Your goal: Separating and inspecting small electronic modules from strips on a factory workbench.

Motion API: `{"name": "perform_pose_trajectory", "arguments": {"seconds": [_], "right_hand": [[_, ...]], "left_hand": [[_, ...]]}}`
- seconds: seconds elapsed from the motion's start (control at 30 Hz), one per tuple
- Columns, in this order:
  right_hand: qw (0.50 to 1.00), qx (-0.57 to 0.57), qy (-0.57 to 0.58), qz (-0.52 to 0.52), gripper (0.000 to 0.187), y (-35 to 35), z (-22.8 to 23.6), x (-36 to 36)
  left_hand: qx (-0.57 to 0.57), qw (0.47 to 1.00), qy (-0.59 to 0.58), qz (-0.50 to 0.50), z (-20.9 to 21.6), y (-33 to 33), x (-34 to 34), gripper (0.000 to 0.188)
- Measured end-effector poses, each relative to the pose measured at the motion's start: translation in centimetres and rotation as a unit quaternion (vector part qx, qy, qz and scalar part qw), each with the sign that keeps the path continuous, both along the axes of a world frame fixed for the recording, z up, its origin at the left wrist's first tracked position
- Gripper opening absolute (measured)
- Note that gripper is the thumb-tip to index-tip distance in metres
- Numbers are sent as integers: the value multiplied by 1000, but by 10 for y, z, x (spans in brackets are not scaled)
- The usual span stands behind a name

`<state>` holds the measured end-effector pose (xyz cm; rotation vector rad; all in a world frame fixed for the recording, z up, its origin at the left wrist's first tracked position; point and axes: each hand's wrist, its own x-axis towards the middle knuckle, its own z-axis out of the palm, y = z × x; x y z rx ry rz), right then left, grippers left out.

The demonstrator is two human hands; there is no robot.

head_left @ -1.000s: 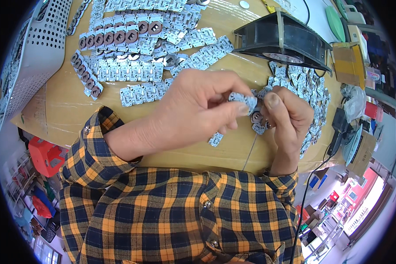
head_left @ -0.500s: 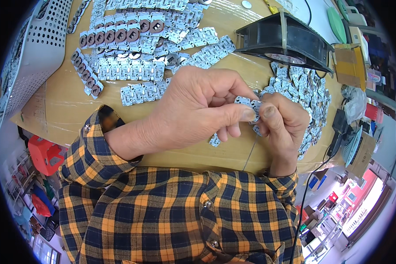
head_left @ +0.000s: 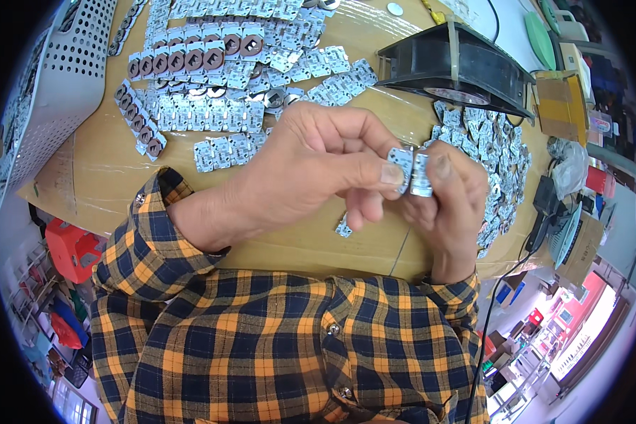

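Between thumb and fingers, my left hand (head_left: 318,159) pinches a small white circuit board (head_left: 400,161). My right hand (head_left: 456,191) grips a second small board (head_left: 421,177) right beside it. A narrow dark gap shows between the two boards; whether they still join somewhere I cannot tell. Below my left fingers, a loose board piece (head_left: 343,227) lies on the brown table (head_left: 290,247). Past my right hand spreads a heap of single boards (head_left: 502,155). Beyond my left hand lie strips of joined boards (head_left: 212,113), some bearing round brown-ringed parts (head_left: 194,59).
A white perforated basket (head_left: 67,92) holding more boards stands at the left edge. At the back right sits a black fan (head_left: 456,63), with a cardboard box (head_left: 562,106) beside it. A black cable (head_left: 502,283) runs down the right side. A red stool (head_left: 74,249) stands lower left.
The two boards have turned more upright, and a gap now shows between them. My left fingers have shifted slightly left, and my right hand has tilted.
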<state>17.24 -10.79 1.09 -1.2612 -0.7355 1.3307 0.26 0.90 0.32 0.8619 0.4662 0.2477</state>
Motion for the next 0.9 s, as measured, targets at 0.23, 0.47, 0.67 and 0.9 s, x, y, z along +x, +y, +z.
{"name": "perform_pose_trajectory", "arguments": {"seconds": [0.23,0.47,0.67,0.9], "right_hand": [[998,13,46,-31,34,6,-3,-6],[997,-20,-64,-21,34,6,-1,-6],[999,-24,-33,-28,35,6,-2,-5],[998,-36,-33,-35,34,7,-1,-5]], "left_hand": [[253,958,-45,124,-9,-15,3,11],[467,871,-29,147,-11,-10,2,11],[469,868,-28,164,-11,-12,3,12],[439,884,-24,159,-12,-12,3,11]]}}
